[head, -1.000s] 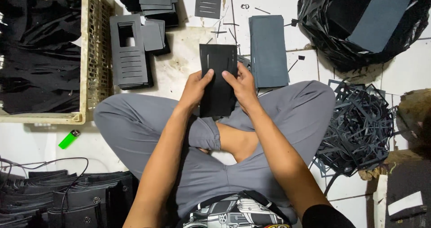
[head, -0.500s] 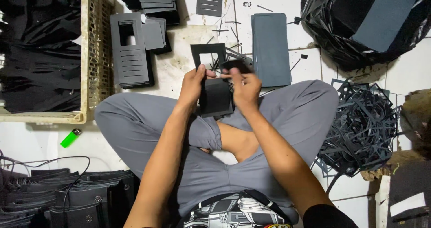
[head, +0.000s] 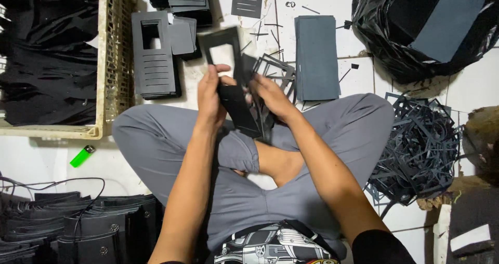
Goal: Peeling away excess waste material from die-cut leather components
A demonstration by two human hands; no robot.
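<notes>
I sit cross-legged in grey trousers on a white tiled floor. My left hand (head: pixel 210 95) grips a black die-cut sheet (head: pixel 235 100) that has a rectangular window near its top. My right hand (head: pixel 270 95) pinches the same sheet's right side, where thin black offcut strips (head: pixel 278 69) hang loose behind it. Both hands meet above my knees, the sheet tilted between them.
A cream plastic crate (head: pixel 112 61) of black material stands at left. Stacks of cut black pieces (head: pixel 153 56) and a grey stack (head: pixel 317 56) lie ahead. A black bag (head: pixel 416 30) is at top right, a scrap-strip heap (head: pixel 421 149) at right, and a green lighter (head: pixel 82 156) at left.
The sheet lay flat under both hands a second ago. Now it is lifted and tilted, its window piece out, and thin trim strips have come away on the right side.
</notes>
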